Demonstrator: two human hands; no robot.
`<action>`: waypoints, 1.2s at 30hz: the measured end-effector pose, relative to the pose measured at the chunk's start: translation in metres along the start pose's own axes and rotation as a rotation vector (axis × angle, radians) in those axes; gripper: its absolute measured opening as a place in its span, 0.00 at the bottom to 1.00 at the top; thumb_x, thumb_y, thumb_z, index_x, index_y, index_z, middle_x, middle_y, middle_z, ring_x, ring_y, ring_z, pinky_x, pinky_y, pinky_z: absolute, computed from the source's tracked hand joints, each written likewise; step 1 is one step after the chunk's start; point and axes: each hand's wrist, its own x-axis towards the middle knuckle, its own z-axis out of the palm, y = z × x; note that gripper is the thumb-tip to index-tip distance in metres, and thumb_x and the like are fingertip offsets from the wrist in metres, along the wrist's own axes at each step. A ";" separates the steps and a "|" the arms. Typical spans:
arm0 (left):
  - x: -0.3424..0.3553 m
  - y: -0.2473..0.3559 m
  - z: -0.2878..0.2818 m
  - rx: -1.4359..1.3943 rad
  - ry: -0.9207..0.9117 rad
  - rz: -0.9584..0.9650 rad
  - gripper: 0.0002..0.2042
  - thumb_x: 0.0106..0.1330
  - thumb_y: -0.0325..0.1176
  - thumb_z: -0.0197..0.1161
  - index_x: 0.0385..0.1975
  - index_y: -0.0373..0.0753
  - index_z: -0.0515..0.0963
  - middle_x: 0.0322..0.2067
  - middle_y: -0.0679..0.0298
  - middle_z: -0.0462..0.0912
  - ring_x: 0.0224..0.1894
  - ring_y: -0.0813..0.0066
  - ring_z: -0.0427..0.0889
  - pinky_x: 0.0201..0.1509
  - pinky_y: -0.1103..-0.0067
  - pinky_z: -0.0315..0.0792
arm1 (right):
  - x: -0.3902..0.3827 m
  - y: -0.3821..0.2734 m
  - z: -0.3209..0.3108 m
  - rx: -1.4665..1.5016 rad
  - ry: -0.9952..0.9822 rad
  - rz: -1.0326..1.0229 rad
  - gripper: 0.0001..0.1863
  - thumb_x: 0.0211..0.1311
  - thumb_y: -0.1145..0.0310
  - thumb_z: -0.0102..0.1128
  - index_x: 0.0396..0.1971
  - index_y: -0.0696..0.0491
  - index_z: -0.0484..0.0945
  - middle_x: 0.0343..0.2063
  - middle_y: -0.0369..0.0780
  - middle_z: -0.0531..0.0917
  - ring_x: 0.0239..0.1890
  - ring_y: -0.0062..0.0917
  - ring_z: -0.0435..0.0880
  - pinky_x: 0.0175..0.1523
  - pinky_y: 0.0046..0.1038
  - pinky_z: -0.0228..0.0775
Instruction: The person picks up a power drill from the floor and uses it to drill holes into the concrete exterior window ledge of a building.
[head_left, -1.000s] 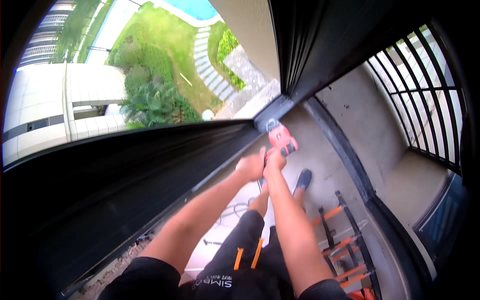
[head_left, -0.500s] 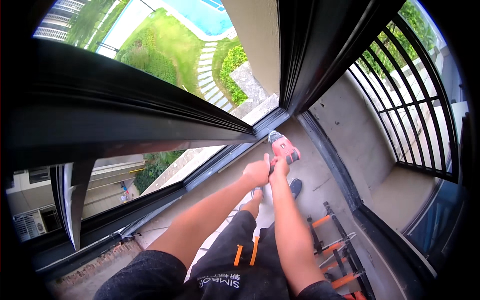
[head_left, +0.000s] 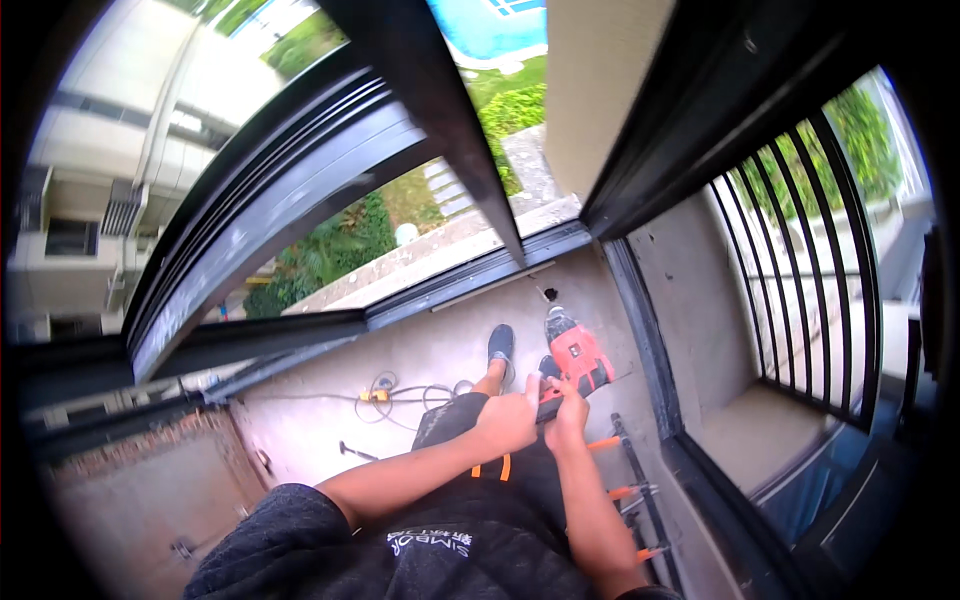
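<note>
A red and black power drill (head_left: 582,358) is held over the grey floor, its front end toward a small dark hole (head_left: 550,295) near the window sill. Whether its tip touches anything, I cannot tell. My left hand (head_left: 508,416) is wrapped round the drill's rear grip. Close beside it, my right hand (head_left: 566,410) also closes on the handle. The black window track (head_left: 470,268) runs just beyond the hole, and my shoe (head_left: 501,343) stands to the left of the drill.
Dark sashes (head_left: 260,210) angle across the left. A cable with a yellow block (head_left: 376,396) and a hammer (head_left: 355,450) lie on the floor. Orange-and-black ladder-like gear (head_left: 625,491) is at lower right. A barred window (head_left: 800,270) stands right; outside are a garden and pool (head_left: 485,30).
The drill and both hands have moved lower in the view. The view has shifted, showing more floor and cable, and the left-hand sash now crosses the window at a different angle.
</note>
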 end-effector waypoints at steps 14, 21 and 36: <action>-0.079 -0.123 0.039 -0.246 0.333 -0.509 0.35 0.62 0.35 0.69 0.66 0.38 0.59 0.37 0.41 0.89 0.40 0.35 0.89 0.45 0.49 0.81 | 0.019 0.137 0.078 -0.420 -0.296 0.140 0.10 0.64 0.76 0.68 0.42 0.61 0.80 0.36 0.40 0.85 0.38 0.29 0.88 0.47 0.33 0.82; -0.107 -0.220 0.055 -0.288 0.354 -0.552 0.35 0.61 0.35 0.69 0.67 0.41 0.60 0.37 0.38 0.88 0.41 0.34 0.89 0.44 0.49 0.81 | 0.053 0.250 0.103 -0.571 -0.243 0.058 0.07 0.63 0.75 0.67 0.36 0.63 0.81 0.33 0.42 0.85 0.34 0.29 0.87 0.42 0.32 0.80; -0.143 -0.392 0.079 -0.411 0.306 -0.308 0.34 0.60 0.31 0.69 0.64 0.44 0.58 0.39 0.39 0.88 0.45 0.34 0.88 0.49 0.50 0.81 | 0.037 0.386 0.162 -0.451 -0.075 -0.069 0.08 0.62 0.75 0.66 0.34 0.66 0.82 0.32 0.45 0.86 0.33 0.31 0.88 0.41 0.33 0.82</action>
